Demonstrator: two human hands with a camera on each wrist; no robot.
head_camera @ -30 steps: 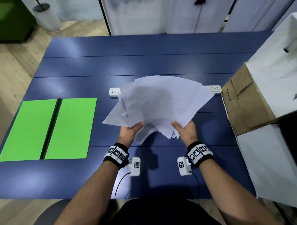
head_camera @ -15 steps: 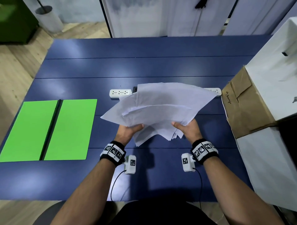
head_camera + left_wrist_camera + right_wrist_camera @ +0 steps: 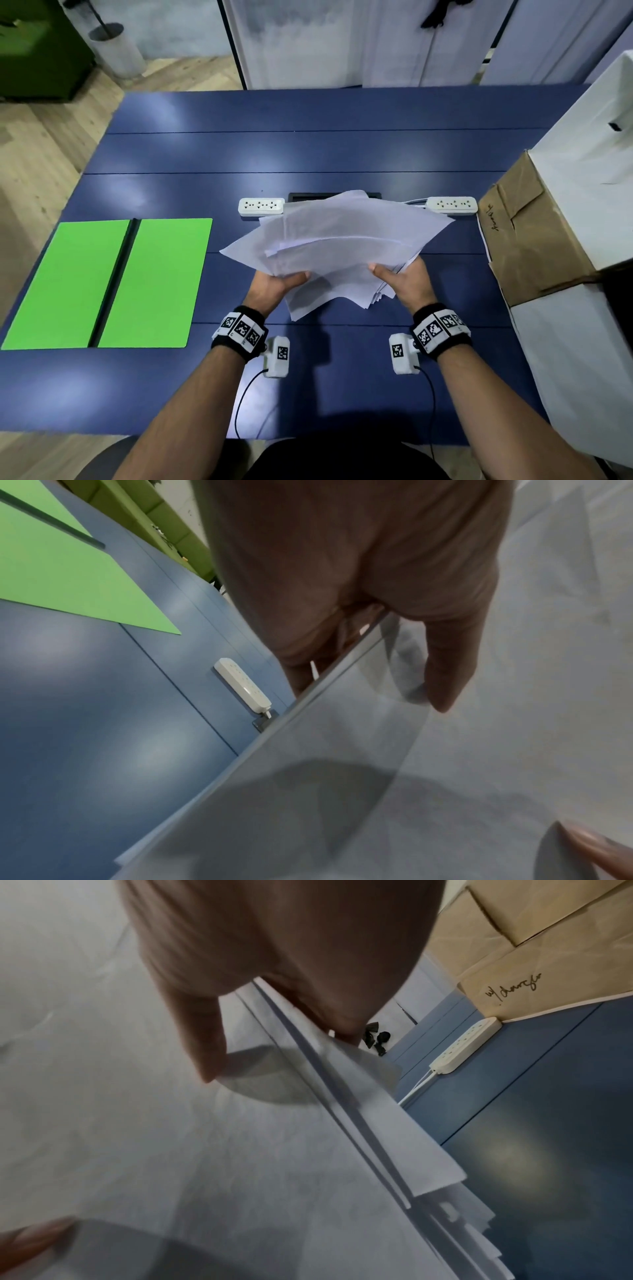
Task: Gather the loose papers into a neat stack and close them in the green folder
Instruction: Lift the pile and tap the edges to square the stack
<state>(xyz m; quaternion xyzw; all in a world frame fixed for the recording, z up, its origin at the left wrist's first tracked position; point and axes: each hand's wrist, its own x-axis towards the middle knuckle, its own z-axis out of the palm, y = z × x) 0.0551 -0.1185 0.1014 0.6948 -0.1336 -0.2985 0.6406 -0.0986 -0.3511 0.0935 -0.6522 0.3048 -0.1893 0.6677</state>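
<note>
Fingers of both hands hidden beneath the papers [image 3: 346, 240]; cardboard box [image 3: 534, 233] cut off at right edge.

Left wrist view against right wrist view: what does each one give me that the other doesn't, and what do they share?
Only the left wrist view shows the open green folder lying flat and the left power strip. Only the right wrist view shows the cardboard box with handwriting, the right power strip, and the papers' uneven, fanned edges. Both show a thumb pressed on top of the papers and the blue table.
</note>
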